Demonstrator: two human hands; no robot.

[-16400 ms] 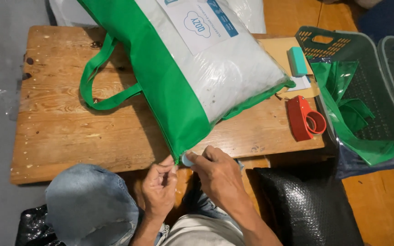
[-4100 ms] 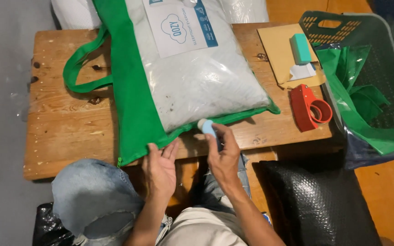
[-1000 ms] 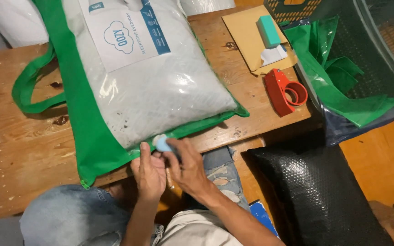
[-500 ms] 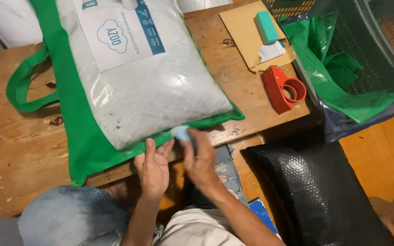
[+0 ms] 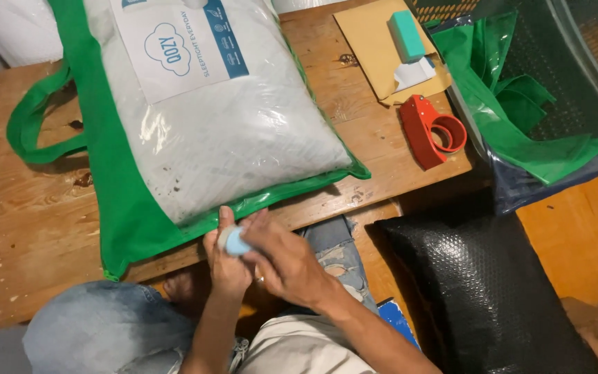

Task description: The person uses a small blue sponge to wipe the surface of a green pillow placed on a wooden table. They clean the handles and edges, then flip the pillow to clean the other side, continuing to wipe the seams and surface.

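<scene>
Right hand (image 5: 282, 260) pinches a small blue stick (image 5: 232, 242), tip toward ten o'clock. Left hand (image 5: 226, 260), fingers loosely extended, touches the green pillow bag's (image 5: 133, 215) edge. The bag's long axis runs eleven to five o'clock.

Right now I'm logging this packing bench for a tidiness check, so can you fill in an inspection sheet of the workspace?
Surface: worn wooden table, stained, with pale specks.
Job's things: green fabric bag with a clear plastic front holding a white pillow, lying flat; small light-blue round-tipped object at the bag's near edge.
Clutter: red tape dispenser; brown cardboard sheet bearing a teal block and white paper.
Grippers: right hand holds the blue object; left hand sits beneath it, thumb against the bag's edge.
Cables: nothing seen.
Surroundings: dark plastic basket of folded green bags at right; black bubble-wrap bundle on the floor.
</scene>
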